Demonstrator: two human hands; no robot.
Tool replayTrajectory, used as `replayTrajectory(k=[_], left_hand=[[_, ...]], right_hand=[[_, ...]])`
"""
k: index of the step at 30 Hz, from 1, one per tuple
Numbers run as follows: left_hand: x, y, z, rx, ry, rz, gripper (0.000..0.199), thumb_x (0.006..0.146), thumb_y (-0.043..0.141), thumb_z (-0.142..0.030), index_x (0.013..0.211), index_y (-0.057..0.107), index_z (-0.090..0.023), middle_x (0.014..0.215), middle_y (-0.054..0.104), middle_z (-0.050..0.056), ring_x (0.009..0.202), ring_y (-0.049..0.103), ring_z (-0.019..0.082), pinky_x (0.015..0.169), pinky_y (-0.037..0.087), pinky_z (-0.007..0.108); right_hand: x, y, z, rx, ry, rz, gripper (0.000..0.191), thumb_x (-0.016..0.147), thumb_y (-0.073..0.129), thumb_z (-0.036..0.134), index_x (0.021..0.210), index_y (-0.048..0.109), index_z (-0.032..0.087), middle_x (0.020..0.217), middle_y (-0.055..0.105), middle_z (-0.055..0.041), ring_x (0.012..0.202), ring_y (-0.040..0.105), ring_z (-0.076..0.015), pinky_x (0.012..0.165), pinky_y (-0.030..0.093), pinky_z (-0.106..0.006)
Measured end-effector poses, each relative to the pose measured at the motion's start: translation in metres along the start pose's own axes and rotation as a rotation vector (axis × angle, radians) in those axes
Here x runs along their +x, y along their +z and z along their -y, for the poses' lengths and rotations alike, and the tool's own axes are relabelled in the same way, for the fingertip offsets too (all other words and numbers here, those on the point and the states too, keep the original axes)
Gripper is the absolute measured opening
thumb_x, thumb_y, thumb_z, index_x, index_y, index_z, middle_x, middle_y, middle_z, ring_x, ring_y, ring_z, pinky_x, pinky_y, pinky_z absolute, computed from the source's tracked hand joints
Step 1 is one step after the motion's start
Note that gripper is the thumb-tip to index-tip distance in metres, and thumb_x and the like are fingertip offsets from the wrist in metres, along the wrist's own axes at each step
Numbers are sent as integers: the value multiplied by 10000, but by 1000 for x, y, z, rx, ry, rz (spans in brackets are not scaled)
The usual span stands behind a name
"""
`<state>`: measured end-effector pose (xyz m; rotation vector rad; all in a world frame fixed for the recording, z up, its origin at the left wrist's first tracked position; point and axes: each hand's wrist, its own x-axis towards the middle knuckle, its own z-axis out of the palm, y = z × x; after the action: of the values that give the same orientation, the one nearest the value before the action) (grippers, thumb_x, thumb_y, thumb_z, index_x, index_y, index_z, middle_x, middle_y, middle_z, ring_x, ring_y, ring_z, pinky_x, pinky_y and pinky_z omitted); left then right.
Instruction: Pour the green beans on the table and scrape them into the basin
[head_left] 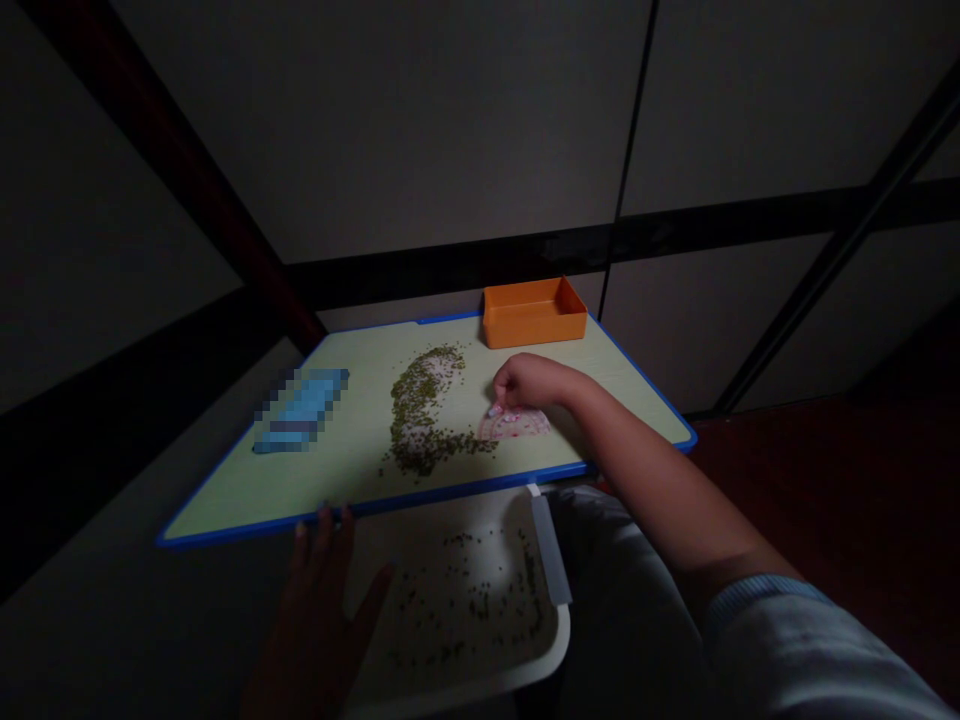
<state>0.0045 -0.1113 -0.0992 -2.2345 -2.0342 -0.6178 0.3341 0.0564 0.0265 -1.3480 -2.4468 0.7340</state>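
Observation:
My right hand [525, 382] is closed on a pink, clear half-round protractor [519, 427], pinching its upper edge against the table. A curved heap of small green-brown grains [412, 400] lies to the left of it, with a thin trail of grains reaching the protractor. In shadow at the lower left, my left hand [322, 590] has its fingers spread. Its fingertips are by the table's front edge, and the hand overlaps the left side of a white plastic tub [556, 640] below. Scattered grains lie on the tub's bottom.
The pale yellow tabletop [352, 490] has a blue rim. An orange open box [534, 327] stands at its back right. A blurred-out blue item [304, 412] lies at the left. Behind the table rises a panelled wall [450, 120] with a dark band.

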Motion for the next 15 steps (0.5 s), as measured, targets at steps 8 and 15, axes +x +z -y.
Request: replayTrajectory(k=[8,15], left_hand=[[0,4,4,1,25,-21,744,837,407,-553,1485,237,-231,1613,228,109,1512,79,326,1164,300,572],[1,1,-1,12,23,-27,741,839,402,-554,1487,233,-237,1608,235,117,1510,87,341,1151,312,586]], right_hand=[[-8,-11,-8,175,-8,95,156,744,698,226,627,665,128,521,590,27,500,486,-80,582,358,-233],[-16,-23,-13,239,64,212,139,697,727,233,619,668,134,517,602,34,497,499,-77,572,353,-226]])
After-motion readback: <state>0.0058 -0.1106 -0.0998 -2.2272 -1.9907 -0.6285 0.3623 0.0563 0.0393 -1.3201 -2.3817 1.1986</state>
